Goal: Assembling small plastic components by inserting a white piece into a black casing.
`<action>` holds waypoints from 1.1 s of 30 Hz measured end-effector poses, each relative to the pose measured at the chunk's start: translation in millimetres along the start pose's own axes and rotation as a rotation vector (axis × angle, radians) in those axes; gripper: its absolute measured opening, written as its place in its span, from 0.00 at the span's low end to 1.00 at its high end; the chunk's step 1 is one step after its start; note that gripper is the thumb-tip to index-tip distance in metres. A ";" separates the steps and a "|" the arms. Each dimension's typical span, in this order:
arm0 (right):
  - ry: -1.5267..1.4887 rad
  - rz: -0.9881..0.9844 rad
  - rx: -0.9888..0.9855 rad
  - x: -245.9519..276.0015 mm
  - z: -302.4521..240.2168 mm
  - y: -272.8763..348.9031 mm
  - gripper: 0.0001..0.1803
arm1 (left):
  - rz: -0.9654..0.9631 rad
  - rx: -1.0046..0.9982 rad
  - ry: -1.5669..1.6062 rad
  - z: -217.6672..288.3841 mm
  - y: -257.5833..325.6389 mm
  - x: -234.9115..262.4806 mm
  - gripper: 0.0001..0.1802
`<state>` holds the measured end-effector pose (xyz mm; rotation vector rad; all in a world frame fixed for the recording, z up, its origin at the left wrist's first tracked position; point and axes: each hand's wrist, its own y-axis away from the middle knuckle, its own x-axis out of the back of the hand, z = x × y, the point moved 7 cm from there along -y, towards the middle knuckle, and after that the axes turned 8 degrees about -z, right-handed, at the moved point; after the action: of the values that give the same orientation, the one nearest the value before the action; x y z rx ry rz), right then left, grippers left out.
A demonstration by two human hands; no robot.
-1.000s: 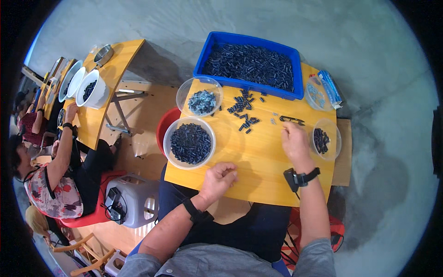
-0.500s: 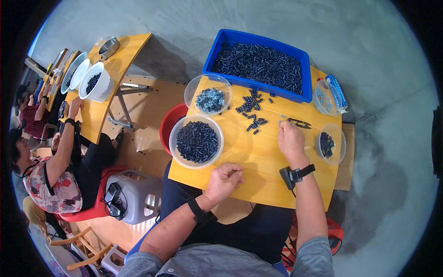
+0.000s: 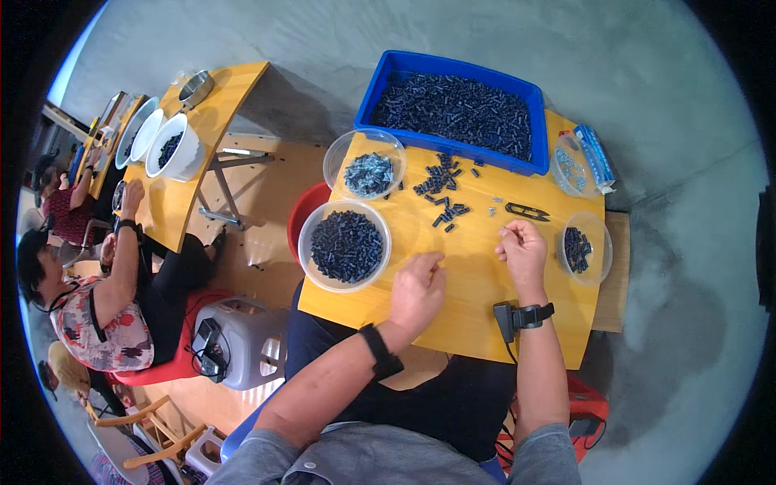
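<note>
Lying loose on the yellow wooden table [image 3: 477, 307], small dark-blue cylinders [image 3: 436, 186] rest beyond the curled left hand [image 3: 419, 289] and the bunched right hand [image 3: 524, 247]; whether either pinches anything, I cannot tell. Slim black metal snips [image 3: 528, 212] lie just past the right hand.

Small-parts workshop, shared: yellow worktable [image 3: 473, 311] held a blue bin [image 3: 517, 166] filled with dark cylindrical pieces [image 3: 461, 113], clear plastic tubs [image 3: 344, 287] and black snips [image 3: 540, 215]; second yellow table [image 3: 234, 93] bore white buckets [image 3: 191, 158], one with dark contents; co-worker [image 3: 113, 339] sat there on red seat [image 3: 176, 364]
</note>
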<state>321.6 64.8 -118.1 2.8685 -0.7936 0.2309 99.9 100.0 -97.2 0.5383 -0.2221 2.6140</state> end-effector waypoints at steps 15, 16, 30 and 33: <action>-0.002 -0.023 0.139 -0.5 4.3 -1.5 0.02 | 0.001 0.106 -0.377 -3.3 -54.7 -25.3 0.13; 0.012 -0.018 0.144 -0.8 3.8 -1.1 0.02 | -0.007 0.112 -0.398 -3.2 -56.9 -26.1 0.12; 0.022 -0.007 0.161 -3.0 -2.0 -1.1 0.03 | -0.069 0.072 0.014 -12.3 -40.3 -23.1 0.10; 0.030 -0.016 0.185 0.9 0.6 -1.6 0.03 | -0.225 0.288 0.502 17.7 -14.3 -19.9 0.12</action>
<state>323.3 65.6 -118.8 3.0341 -0.7819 0.3631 128.8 100.2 -88.3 -0.0187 0.3580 2.4727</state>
